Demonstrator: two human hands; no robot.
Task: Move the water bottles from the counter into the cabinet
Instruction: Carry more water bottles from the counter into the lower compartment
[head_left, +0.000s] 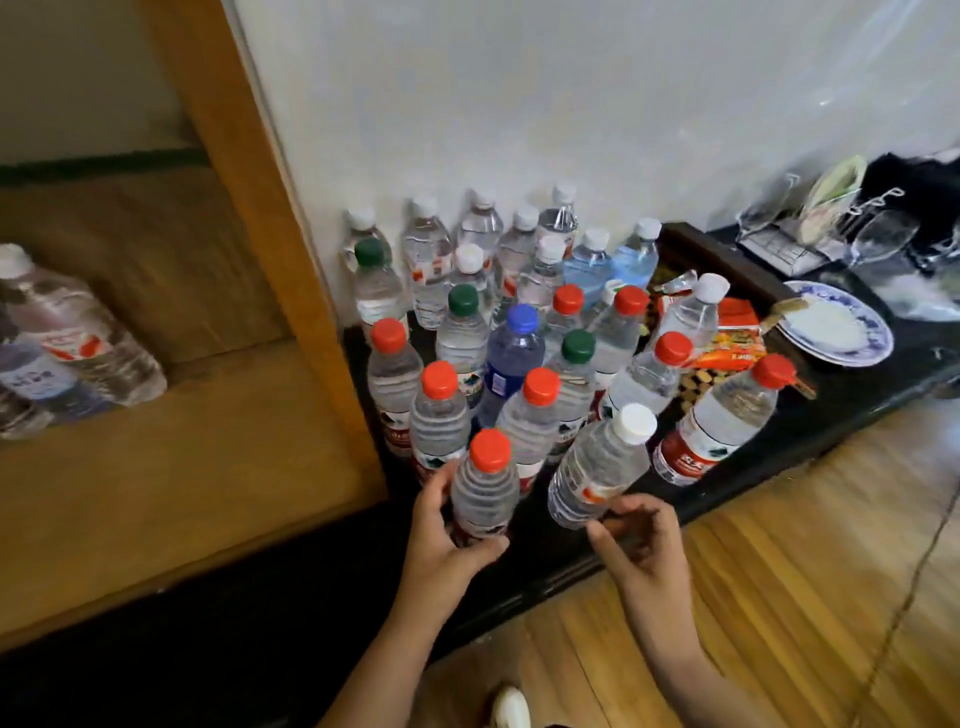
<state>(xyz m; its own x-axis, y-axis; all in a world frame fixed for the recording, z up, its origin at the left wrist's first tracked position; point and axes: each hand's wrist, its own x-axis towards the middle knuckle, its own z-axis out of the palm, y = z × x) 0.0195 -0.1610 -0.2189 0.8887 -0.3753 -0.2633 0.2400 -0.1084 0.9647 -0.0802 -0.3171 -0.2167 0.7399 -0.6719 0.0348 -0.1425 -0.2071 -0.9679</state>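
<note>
Wooden cabinet (171, 415) holding a few bottles (78, 338) at left, left hand (447, 535) wrapped around a red-capped bottle (485, 486), right hand (641, 545) gripping a white-capped bottle (597, 467), crowded bottles (509, 322) on the dark worktop (857, 395).

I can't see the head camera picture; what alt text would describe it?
Left hand wraps a red-capped bottle and right hand holds a white-capped bottle at the front of many bottles crowding a dark counter; a few already sit in the wooden cabinet.

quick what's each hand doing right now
Left hand: closed around the clear red-capped plastic bottle.
Right hand: gripping the base of the clear white-capped plastic bottle.
</note>
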